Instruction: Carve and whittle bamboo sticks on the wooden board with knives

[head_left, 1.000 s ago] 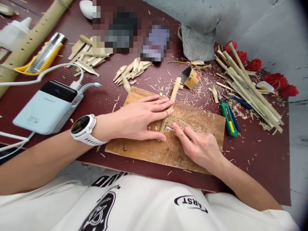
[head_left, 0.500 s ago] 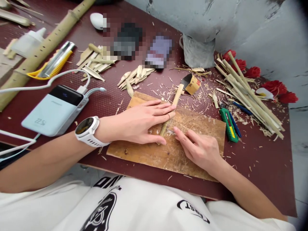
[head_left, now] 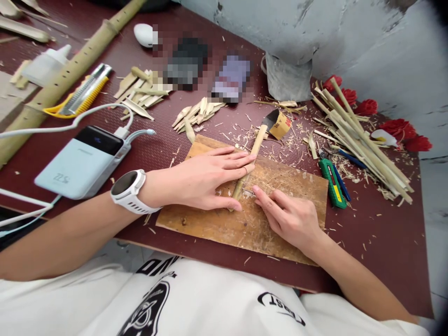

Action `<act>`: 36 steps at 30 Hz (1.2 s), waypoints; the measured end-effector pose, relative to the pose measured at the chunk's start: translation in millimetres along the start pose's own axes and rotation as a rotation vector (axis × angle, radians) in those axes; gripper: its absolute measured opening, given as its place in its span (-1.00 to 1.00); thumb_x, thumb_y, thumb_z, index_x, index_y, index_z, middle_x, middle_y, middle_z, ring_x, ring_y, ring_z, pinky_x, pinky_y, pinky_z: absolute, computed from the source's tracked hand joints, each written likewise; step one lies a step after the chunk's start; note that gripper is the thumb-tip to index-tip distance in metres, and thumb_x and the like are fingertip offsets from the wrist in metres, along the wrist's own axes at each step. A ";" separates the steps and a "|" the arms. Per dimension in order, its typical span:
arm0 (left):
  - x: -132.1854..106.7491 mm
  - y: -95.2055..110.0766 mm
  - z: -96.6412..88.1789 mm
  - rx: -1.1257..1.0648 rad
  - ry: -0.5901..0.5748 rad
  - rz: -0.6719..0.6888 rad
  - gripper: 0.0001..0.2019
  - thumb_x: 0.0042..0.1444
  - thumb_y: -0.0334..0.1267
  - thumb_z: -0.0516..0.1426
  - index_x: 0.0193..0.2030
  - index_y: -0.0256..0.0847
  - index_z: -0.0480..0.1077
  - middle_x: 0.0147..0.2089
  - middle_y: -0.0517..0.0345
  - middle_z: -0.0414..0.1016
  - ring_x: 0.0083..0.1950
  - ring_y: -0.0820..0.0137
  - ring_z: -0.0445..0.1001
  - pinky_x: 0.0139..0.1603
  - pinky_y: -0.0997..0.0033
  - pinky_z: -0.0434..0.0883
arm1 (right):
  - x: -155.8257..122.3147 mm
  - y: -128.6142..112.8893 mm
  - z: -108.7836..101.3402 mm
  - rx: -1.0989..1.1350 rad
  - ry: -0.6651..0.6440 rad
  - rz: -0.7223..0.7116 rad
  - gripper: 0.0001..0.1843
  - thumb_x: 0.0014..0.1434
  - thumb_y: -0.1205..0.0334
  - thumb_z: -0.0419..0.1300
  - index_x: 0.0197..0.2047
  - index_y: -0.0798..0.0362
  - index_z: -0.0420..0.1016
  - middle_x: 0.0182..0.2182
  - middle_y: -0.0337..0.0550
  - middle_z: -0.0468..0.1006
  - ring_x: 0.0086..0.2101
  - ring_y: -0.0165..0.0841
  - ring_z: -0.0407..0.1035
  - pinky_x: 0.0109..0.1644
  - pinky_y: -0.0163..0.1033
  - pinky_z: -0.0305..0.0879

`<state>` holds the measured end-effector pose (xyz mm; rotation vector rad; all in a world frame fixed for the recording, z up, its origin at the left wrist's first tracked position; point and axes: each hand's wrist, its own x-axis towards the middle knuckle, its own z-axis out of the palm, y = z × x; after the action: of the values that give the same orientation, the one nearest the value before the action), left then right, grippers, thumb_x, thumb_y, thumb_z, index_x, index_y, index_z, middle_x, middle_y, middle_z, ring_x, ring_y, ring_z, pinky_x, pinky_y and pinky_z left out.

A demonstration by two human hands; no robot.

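My left hand lies flat with its fingers stretched out across a bamboo strip, pressing it to the worn wooden board. The strip slants over the board, its upper end near a curled piece of sandpaper, its middle hidden under my fingers. My right hand is closed in a pinch on a thin metal tool, most of which the fingers cover. The tool's narrow tip points left, close beside the strip's lower part; whether it touches cannot be made out.
Bamboo slips and shavings lie beyond the board. Right of it are a green utility knife, a bundle of bamboo strips and red artificial flowers. A cabled power bank, yellow cutter and long bamboo flute occupy the left.
The view has shifted slightly, so things at the left appear a little lower and further right. Both hands keep nearly the same place on the board.
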<state>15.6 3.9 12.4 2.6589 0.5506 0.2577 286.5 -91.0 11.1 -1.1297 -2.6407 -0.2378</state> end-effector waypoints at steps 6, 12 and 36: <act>-0.5 -1.2 1.3 0.012 0.002 0.004 -0.14 0.37 0.25 0.11 0.55 -0.40 0.11 0.59 -0.19 0.07 0.64 0.10 0.00 0.67 0.05 -0.12 | -1.2 0.0 0.5 0.015 0.020 0.010 -0.57 0.41 0.31 0.26 0.31 0.08 0.45 -0.44 -0.33 0.46 -0.51 -0.51 0.21 -0.42 -0.27 0.02; -0.2 0.0 0.0 0.007 -0.006 -0.005 -0.16 0.37 0.24 0.12 0.54 -0.39 0.13 0.59 -0.19 0.08 0.64 0.10 0.00 0.67 0.08 -0.12 | 0.5 0.4 0.9 0.019 -0.007 0.011 -0.60 0.43 0.30 0.24 0.29 0.05 0.48 -0.41 -0.32 0.48 -0.50 -0.53 0.25 -0.43 -0.26 0.00; 0.0 -1.6 0.7 -0.051 -0.012 -0.011 -0.20 0.37 0.17 0.15 0.56 -0.26 0.09 0.60 -0.16 0.03 0.63 0.07 0.01 0.66 -0.01 -0.10 | -4.6 -0.6 -4.4 -0.085 -0.142 -0.035 -0.51 0.39 0.36 0.22 0.35 0.10 0.42 -0.33 -0.29 0.56 -0.55 -0.50 0.22 -0.46 -0.21 -0.07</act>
<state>15.2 5.1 11.1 2.6055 0.5479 0.2487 289.9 -95.7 13.9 -1.1679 -2.8016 -0.2896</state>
